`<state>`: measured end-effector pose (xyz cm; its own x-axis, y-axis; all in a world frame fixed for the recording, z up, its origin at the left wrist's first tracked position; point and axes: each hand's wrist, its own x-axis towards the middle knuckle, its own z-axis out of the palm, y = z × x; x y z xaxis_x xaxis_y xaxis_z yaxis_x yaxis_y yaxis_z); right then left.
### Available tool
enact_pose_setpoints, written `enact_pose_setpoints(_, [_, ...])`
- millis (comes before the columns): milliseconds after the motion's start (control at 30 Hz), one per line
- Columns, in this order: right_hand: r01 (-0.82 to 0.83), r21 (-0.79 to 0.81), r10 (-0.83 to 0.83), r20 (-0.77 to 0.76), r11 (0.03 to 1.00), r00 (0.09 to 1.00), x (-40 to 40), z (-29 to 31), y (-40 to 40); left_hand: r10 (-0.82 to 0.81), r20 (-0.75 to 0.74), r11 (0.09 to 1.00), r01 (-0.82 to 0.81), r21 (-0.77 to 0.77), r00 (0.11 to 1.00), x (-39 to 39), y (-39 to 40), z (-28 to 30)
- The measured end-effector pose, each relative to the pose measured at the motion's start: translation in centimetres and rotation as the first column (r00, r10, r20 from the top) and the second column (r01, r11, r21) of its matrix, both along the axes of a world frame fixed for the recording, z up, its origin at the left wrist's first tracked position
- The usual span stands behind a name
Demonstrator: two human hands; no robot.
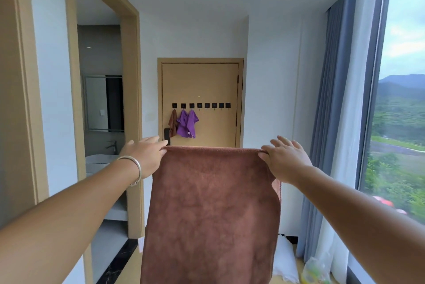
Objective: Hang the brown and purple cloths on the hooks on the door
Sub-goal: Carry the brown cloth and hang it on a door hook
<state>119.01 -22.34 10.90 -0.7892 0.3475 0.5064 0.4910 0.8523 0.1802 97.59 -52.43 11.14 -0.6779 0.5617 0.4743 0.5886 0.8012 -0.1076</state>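
A large brown cloth (211, 210) hangs spread out in front of me, held by its top corners. My left hand (145, 155) pinches the top left corner and my right hand (285, 159) pinches the top right corner. Far ahead stands a tan door (216, 81) with a row of several black hooks (201, 105). On the leftmost hooks hang a small brown cloth (173, 123) and two purple cloths (187, 124). The hooks to the right of them are bare. The held cloth hides the door's lower part.
An open doorway (103, 122) to a bathroom with a sink lies on the left. On the right, blue and white curtains (340, 122) hang beside a tall window. A white bag (284, 260) and a clear plastic bag (316, 271) lie on the floor at the right.
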Motion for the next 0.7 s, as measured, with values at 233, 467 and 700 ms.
enact_pose_setpoints(233, [0.032,0.023,-0.032,0.024,0.999,0.999,-9.8,0.2,1.3,-0.051,-0.025,0.999,0.051,-0.015,0.998,-10.4,1.2,-0.9])
enact_pose_setpoints(467, [0.057,0.025,-0.058,0.050,0.998,0.997,-17.6,-1.0,2.5,-0.063,-0.035,0.998,0.062,-0.029,0.997,-18.0,2.6,-1.4])
enact_pose_setpoints(700, [0.033,0.004,-0.033,0.071,0.999,0.997,-25.4,-2.5,4.8,-0.049,-0.001,0.998,0.049,-0.045,0.999,-24.9,4.4,-2.4])
